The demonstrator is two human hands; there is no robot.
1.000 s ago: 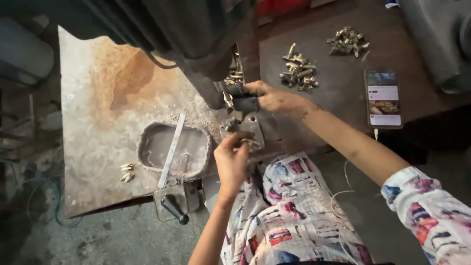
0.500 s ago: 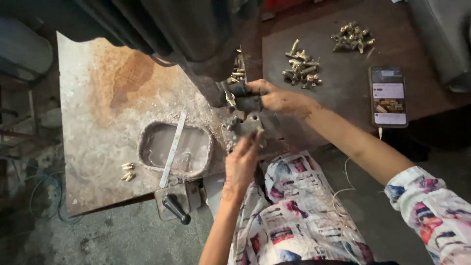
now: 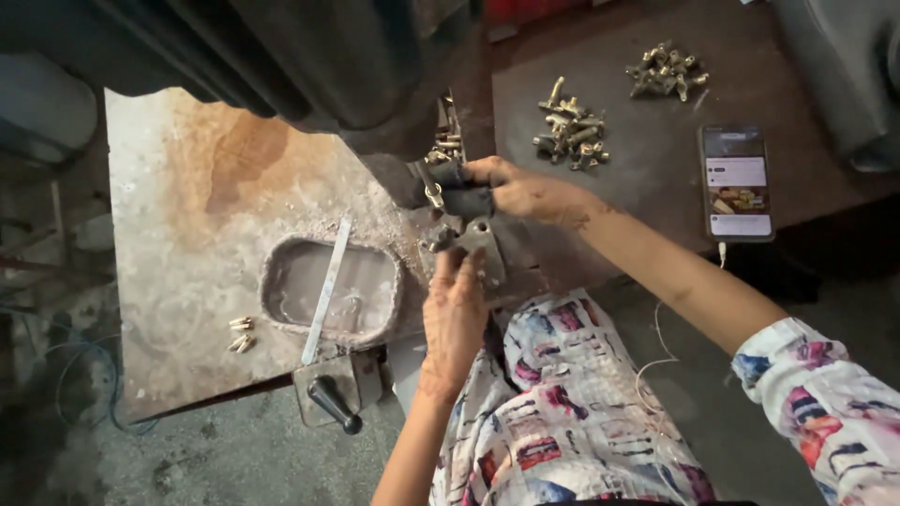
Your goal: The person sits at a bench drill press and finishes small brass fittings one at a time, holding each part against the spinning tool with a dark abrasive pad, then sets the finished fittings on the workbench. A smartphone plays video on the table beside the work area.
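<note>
My right hand (image 3: 525,194) is closed around a dark handle (image 3: 457,199) on the machine, just under its big dark body (image 3: 319,56). Below it sits a grey metal fixture (image 3: 480,245). My left hand (image 3: 453,319) reaches up from below, and its fingertips rest on the fixture's left side next to a small brass-coloured piece (image 3: 435,239). Whether those fingers pinch anything is hidden by the hand.
Two piles of brass parts (image 3: 569,131) (image 3: 667,70) and a lit phone (image 3: 736,183) lie on the dark table at right. At left, a rusty plate (image 3: 178,234) has a wet recess (image 3: 361,281) with a metal strip (image 3: 325,290), a few brass pieces (image 3: 241,334) and a black lever (image 3: 333,403).
My left hand's fingers have shifted slightly at the fixture. My right hand has stayed on the handle.
</note>
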